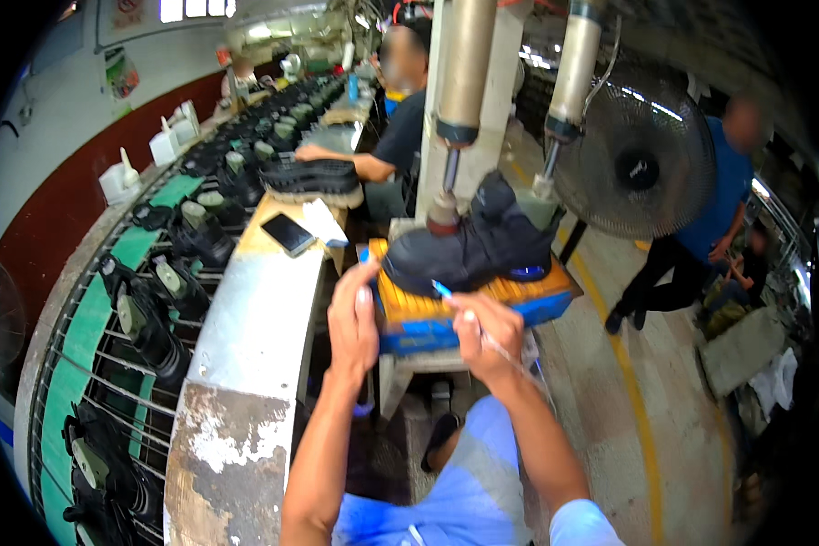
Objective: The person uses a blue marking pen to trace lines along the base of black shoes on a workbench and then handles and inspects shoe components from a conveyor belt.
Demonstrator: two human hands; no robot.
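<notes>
A black shoe point(446, 250) sits on a yellow ribbed pad over a blue base point(423, 338). One rod with a dark reddish end piece point(443, 215) comes down onto its front part, and a second rod point(550, 164) reaches down to the heel end. At the toe end, my left hand point(353, 320) is upright beside the pad with fingers stretched out and nothing in it. My right hand point(490, 335) pinches a thin blue pen-like tool point(441, 288), its blue end close to the shoe's lower side. A thin white cord point(510, 357) hangs by this hand.
A worn metal-topped bench point(246, 318) on my left bears a phone point(287, 234) and a shoe sole point(311, 182). Past it, a roller conveyor carries several black shoes point(146, 332). A large fan point(635, 168) stands right; one person sits ahead, another stands right.
</notes>
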